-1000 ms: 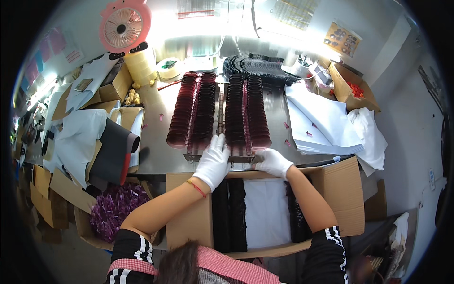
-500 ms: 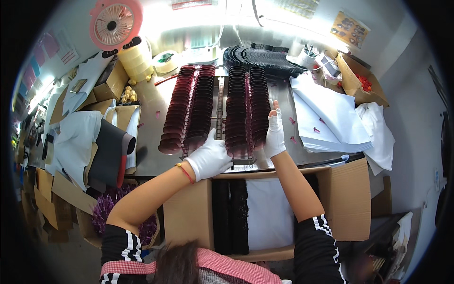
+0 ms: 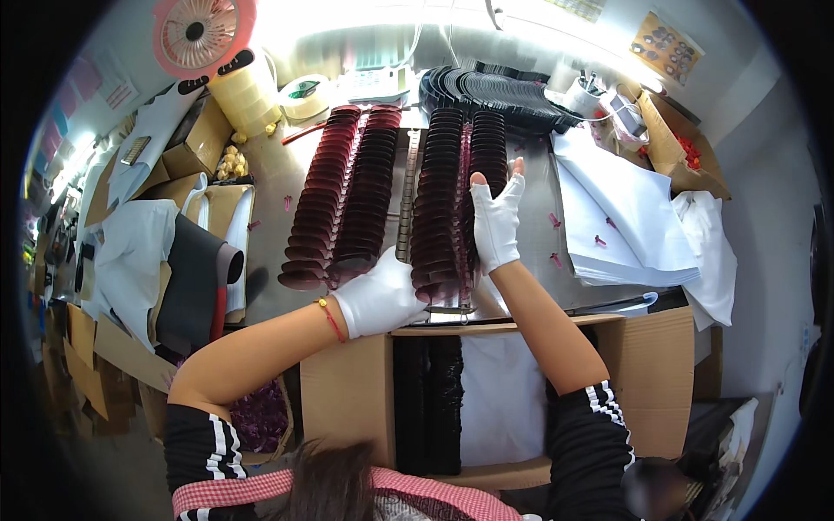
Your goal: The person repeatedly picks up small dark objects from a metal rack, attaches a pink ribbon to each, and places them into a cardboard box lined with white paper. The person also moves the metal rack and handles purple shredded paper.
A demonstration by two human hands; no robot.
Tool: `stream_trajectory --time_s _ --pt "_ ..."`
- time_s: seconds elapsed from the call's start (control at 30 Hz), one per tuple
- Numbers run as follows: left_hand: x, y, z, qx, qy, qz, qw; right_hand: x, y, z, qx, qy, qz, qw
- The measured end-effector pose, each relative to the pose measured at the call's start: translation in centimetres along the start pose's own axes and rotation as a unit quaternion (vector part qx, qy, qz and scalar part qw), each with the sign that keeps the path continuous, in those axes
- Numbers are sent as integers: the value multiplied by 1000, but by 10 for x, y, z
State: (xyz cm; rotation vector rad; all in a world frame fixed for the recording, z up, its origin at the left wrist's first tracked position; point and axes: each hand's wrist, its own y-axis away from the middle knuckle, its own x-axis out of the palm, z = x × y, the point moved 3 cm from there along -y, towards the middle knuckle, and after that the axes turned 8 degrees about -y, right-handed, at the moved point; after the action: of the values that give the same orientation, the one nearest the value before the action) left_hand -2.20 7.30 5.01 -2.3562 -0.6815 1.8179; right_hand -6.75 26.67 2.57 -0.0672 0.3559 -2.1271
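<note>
Dark red, round-edged lenses stand in two long double rows on racks: a left rack of lenses (image 3: 304, 208) and a right rack of lenses (image 3: 434, 200). My left hand (image 3: 379, 295), in a white glove, is closed at the near end of the right rack, its fingertips partly hidden under the nearest lenses. Against the right rack's right side lies my right hand (image 3: 497, 224), in a white glove with bare fingertips, thumb and fingers apart. Between the racks runs a narrow notched metal strip (image 3: 407, 191).
An open cardboard box (image 3: 347, 391) with black and white contents stands below the table edge. White paper sheets (image 3: 617, 217) lie at right, near small pink pieces (image 3: 556, 260). Behind are a row of black lenses (image 3: 486, 95), tape rolls (image 3: 245, 100) and a pink fan (image 3: 196, 33).
The near end of the right rack has come closer to me, with my left hand at it. My right hand's thumb and fingers have spread apart. The whole view has shifted slightly.
</note>
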Motion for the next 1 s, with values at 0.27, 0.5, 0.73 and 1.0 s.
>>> stream_trajectory --time_s 0.27,0.5,0.73,1.0 --pt "5 2 4 -77 109 -20 991 28 -18 1 -5 2 9 1000" --pt "8 10 3 27 -31 -30 999 37 -46 -8 -47 32 -14 998" --pt "-1 -2 -2 -192 489 11 851 42 -77 -10 -28 57 -16 998" --pt "7 -3 6 -313 724 -6 615 58 -117 -19 -32 69 2 997"
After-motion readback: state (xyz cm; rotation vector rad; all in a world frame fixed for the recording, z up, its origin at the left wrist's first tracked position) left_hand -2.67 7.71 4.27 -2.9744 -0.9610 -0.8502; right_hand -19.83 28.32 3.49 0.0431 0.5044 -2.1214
